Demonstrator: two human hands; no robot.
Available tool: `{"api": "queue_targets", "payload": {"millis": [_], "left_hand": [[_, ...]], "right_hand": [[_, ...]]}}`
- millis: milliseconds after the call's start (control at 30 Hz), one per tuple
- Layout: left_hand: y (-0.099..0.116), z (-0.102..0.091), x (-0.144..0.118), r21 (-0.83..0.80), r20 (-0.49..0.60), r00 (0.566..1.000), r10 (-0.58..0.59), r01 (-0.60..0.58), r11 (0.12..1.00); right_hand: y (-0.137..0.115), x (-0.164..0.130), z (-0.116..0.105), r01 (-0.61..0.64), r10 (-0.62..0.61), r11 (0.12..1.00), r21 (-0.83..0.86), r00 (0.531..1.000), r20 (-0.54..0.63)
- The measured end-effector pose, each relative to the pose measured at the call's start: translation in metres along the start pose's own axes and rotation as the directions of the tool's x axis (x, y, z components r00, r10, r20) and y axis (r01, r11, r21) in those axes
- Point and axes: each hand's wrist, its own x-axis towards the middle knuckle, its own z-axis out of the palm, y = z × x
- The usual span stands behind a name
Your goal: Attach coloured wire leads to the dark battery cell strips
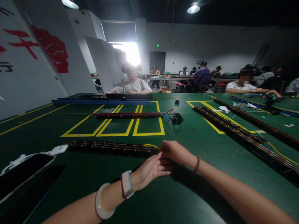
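A dark strip with metal rails (112, 146) lies across the green table in front of me. From its right end a yellow wire (149, 145) runs to my fingertips. My right hand (174, 151) is closed, its fingers pinched at the end of that wire; the exact grip is partly hidden. Just below, my left hand (154, 169) is held palm up with fingers stretched out and its thumb tip beside the right fingertips. Further back lies another dark strip with red and blue wires (127, 115), next to a small black connector (177, 118).
At the left are a dark-screened phone (25, 171) and a white cable plug (59, 149). Long dark strips (243, 133) run along the right. A blue rail (100, 101) lies at the far edge, where a person (134, 85) sits. Another person (243, 85) works at the right.
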Motion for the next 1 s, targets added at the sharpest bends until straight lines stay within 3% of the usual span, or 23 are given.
{"api": "queue_targets", "payload": {"millis": [133,233,600,700,1000], "left_hand": [[-0.005,-0.001,0.002,-0.100,-0.048,0.994,0.101,-0.106,0.989],[-0.008,-0.002,0.002,-0.141,-0.058,0.986,0.157,-0.164,0.976],[-0.007,-0.006,0.008,-0.267,-0.129,0.986,0.110,-0.141,0.953],[-0.008,-0.007,0.009,-0.241,-0.170,0.977,0.128,-0.167,0.956],[-0.007,-0.006,0.008,-0.232,-0.139,0.987,0.085,-0.116,0.966]], "right_hand": [[-0.022,-0.010,0.004,0.085,-0.082,0.930,-0.359,0.996,0.024],[-0.028,-0.013,0.010,0.131,-0.124,0.870,-0.476,0.991,0.047],[-0.042,-0.026,0.007,0.232,-0.221,0.853,-0.467,0.972,0.079],[-0.047,-0.030,0.003,0.202,-0.190,0.863,-0.463,0.979,0.072],[-0.048,-0.031,0.007,0.125,-0.067,0.853,-0.506,0.989,0.130]]}}
